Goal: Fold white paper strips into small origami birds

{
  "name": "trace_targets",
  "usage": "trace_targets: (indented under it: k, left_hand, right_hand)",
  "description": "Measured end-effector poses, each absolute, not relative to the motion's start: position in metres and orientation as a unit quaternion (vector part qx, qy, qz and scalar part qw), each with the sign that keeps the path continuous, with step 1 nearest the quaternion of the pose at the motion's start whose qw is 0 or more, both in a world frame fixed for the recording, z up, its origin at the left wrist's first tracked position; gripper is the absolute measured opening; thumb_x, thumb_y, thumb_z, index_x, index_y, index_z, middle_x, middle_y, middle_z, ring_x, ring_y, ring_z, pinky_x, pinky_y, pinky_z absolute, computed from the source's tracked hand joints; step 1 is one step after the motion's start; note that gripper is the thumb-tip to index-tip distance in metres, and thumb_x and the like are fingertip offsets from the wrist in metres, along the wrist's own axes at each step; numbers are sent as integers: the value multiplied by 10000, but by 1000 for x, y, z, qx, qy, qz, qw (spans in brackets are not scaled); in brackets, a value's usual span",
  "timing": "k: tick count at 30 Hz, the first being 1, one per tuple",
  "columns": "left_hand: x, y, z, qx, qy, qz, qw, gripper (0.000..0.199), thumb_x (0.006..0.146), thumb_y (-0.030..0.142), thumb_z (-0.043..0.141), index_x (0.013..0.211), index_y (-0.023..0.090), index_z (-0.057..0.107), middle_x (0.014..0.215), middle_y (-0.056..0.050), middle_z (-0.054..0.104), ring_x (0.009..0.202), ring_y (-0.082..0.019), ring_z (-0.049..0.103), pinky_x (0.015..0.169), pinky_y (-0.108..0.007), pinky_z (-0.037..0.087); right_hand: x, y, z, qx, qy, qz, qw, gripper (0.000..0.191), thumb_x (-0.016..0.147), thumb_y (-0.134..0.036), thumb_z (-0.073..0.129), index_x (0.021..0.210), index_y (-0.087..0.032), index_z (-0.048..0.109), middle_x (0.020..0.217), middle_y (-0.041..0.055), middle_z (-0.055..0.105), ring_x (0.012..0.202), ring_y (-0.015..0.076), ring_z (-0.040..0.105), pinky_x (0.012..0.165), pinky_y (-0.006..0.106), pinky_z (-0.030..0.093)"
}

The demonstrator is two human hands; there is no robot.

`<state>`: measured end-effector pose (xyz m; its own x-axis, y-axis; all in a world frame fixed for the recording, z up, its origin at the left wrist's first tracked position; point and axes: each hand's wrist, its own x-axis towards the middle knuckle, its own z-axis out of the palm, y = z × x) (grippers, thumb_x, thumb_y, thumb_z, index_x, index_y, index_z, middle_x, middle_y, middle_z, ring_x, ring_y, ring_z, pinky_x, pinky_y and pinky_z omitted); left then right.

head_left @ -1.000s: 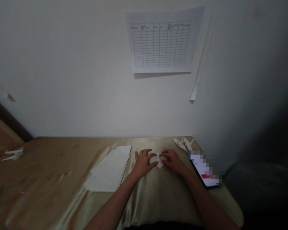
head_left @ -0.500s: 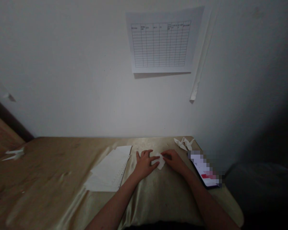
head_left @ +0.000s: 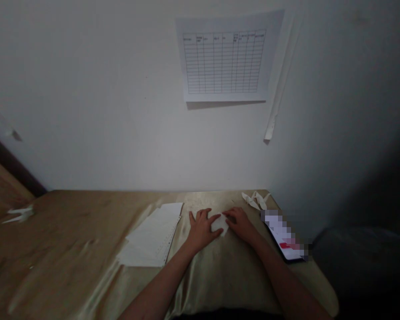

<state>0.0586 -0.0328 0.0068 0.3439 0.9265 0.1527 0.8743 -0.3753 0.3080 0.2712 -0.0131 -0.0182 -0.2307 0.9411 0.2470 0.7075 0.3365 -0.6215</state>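
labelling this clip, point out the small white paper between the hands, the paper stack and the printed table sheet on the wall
Small white paper (head_left: 219, 224): head view, its visible middle.
Paper stack (head_left: 150, 238): head view, middle of its upper surface.
Printed table sheet (head_left: 225, 62): head view, its gridded middle.

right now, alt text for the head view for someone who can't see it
A person's left hand and right hand touch a small white paper on a cloth-covered table; loose sheets lie left, a lit-screen device right, and a printed grid hangs on the wall.

Left fingers (head_left: 214, 218) spread, right fingers (head_left: 230, 214) bent, both forearms (head_left: 163, 278) angling inward.
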Motion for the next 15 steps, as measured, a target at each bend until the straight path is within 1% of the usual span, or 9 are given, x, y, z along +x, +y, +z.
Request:
trace_targets:
  k: [4, 9, 12, 15]
  left_hand:
    - [58, -32, 3, 815, 555, 153, 66, 533, 906, 548, 770, 1418, 432, 680, 1587, -109, 543, 1479, -383, 446, 1235, -812, 109]
    - [58, -33, 5, 816, 555, 150, 57, 474, 944, 516, 733, 1413, 495, 667, 1596, -109, 533, 1487, -379, 449, 1220, -821, 122]
    - [59, -34, 8, 817, 556, 143, 58, 469, 949, 507, 728, 1413, 503, 664, 1597, -112, 534, 1495, -385, 443, 1216, -826, 127]
    - [59, -36, 9, 817, 557, 139, 51, 473, 949, 510, 726, 1418, 495, 664, 1600, -111, 535, 1488, -397, 447, 1213, -831, 127]
  right_hand:
    - [265, -13, -15, -555, -764, 178, 278, 356, 924, -182, 648, 1253, -217, 780, 1167, 106, 743, 1187, 264, 608, 1095, 410, 453]
    - [264, -12, -18, -561, -762, 168, 278, 318, 917, -176, 665, 1203, -209, 800, 1071, 88, 757, 1127, 254, 616, 1074, 392, 461]
    - [265, -12, -20, -561, -765, 162, 273, 332, 937, -189, 649, 1233, -230, 791, 1050, 75, 756, 1119, 247, 611, 1064, 385, 464]
    - [265, -11, -20, -563, -772, 148, 256, 353, 954, -206, 640, 1272, -267, 780, 1091, 80, 743, 1146, 250, 596, 1065, 390, 457]
